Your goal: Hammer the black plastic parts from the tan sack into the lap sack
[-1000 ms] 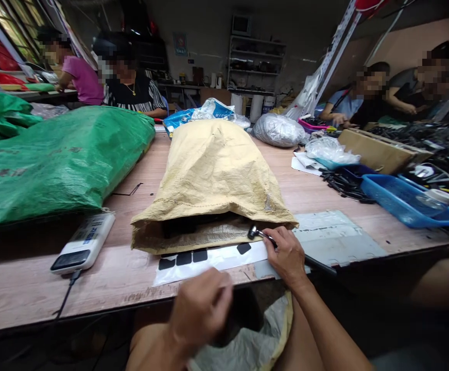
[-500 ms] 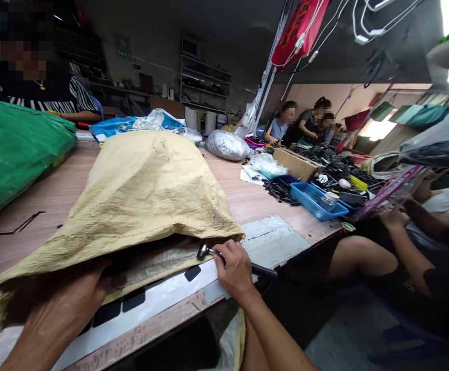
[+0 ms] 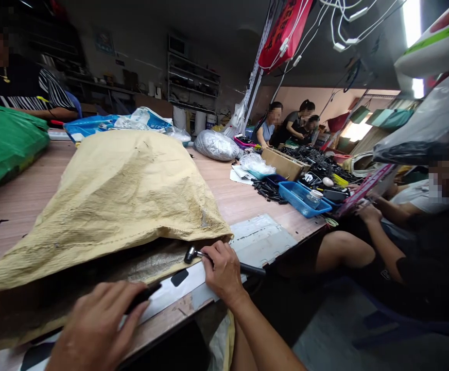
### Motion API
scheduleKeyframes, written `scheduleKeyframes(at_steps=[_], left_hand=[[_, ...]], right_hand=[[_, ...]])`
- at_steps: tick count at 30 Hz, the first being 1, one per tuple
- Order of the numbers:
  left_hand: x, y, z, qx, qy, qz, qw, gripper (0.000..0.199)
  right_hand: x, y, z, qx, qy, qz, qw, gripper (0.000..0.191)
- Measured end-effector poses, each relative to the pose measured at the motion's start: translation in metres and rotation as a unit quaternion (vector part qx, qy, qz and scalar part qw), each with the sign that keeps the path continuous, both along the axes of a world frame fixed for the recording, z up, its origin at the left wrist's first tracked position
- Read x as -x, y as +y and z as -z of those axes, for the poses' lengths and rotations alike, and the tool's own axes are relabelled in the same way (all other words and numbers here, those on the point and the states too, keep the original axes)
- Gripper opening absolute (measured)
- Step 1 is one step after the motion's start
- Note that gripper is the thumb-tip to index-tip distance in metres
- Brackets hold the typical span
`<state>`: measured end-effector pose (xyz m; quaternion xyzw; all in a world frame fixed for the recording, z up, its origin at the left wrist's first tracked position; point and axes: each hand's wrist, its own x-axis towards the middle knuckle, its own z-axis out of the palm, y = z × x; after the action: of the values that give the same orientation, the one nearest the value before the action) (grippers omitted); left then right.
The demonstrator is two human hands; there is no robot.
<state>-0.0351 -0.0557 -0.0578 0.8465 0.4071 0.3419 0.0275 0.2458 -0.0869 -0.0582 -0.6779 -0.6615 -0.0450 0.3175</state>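
Note:
A large yellow woven sack (image 3: 132, 185) lies on the table with its mouth towards me, dark inside. Just in front of that mouth, my left hand (image 3: 101, 322) is closed on a small black piece (image 3: 144, 298); its exact kind is mostly hidden by the fingers. My right hand (image 3: 224, 270) rests at the table edge by the sack's right corner, closed around a small hammer (image 3: 252, 269) with a shiny metal head and a black handle. Beneath the hands runs a white strip (image 3: 193, 281) bearing dark rounded patches, one (image 3: 179, 278) lying between the hands.
A green sack (image 3: 8, 144) lies at the left. Blue baskets (image 3: 299, 201), a cardboard box (image 3: 286, 165) and heaped black parts (image 3: 325, 167) are to the right. A metal plate (image 3: 263, 237) lies on the table. Several people sit around; one person's knee (image 3: 344, 250) is at right.
My left hand has come out of the sack's mouth towards me, now with a black piece in its fingers. My right hand keeps the hammer. The view has turned slightly to the right.

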Motion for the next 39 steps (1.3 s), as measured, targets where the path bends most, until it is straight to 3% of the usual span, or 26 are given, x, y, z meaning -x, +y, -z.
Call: scheduleKeyframes(at_steps=[3, 6, 12, 17, 31, 34, 39], left_hand=[[-0.034, -0.01, -0.008, -0.011, 0.046, 0.06, 0.997, 0.021], [-0.047, -0.004, 0.001, 0.01, 0.069, 0.055, 0.996, 0.018], [-0.042, 0.001, 0.016, 0.031, 0.002, 0.061, 0.998, 0.026], [-0.039, -0.004, 0.018, 0.025, -0.047, 0.047, 0.997, 0.02], [-0.039, -0.003, 0.017, 0.005, -0.058, 0.022, 0.998, 0.021], [-0.038, -0.002, 0.016, 0.029, -0.054, 0.026, 0.998, 0.021], [-0.041, -0.005, 0.003, 0.142, -0.054, 0.024, 0.988, 0.015]], right_hand=[[0.0, 0.0, 0.0, 0.001, 0.004, 0.0, 1.0, 0.016], [0.0, 0.0, 0.0, 0.0, 0.007, -0.003, 1.0, 0.016], [0.0, 0.0, -0.001, -0.001, 0.004, -0.001, 1.0, 0.015], [0.001, 0.0, -0.001, 0.0, 0.01, -0.002, 1.0, 0.015], [0.003, 0.0, -0.002, -0.014, -0.01, 0.005, 1.0, 0.017], [0.0, 0.002, -0.001, -0.01, -0.029, 0.002, 1.0, 0.018], [-0.006, -0.004, -0.007, -0.02, -0.016, -0.044, 0.999, 0.023]])
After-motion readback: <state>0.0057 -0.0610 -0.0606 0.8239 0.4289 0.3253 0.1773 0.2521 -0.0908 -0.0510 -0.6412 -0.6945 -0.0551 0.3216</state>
